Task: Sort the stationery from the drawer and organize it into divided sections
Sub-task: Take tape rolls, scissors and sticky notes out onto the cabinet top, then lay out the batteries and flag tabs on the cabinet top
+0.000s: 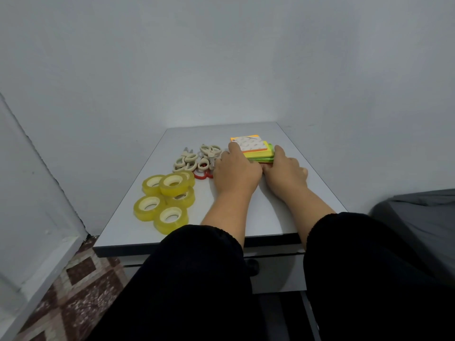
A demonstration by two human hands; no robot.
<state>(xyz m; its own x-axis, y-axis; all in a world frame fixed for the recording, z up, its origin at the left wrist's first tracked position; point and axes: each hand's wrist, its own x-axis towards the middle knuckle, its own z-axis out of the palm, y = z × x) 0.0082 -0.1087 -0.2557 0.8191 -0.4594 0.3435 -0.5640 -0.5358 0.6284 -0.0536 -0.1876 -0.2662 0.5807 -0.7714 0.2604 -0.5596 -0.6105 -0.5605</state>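
Both hands squaring up the sticky-note stack, which could easily slew apart

The left hand (236,172) and right hand (285,168) bracket the pile of sticky notes (258,151) at the far right of the counter (270,212), fingers (234,147) curled against its sides and gripping it between them; the pads sit offset, orange over yellow over green, so I'd guess an uneven squeeze would shear the layers or fan loose sheets toward the counter's right edge. The left wrist lies just beside the heap of scissors (194,158) and the red-handled pair (203,174), so a sideways drag might knock them into the tape rolls (165,200) at the near left, muddling the three groups. The drawer (275,271) below looks closed
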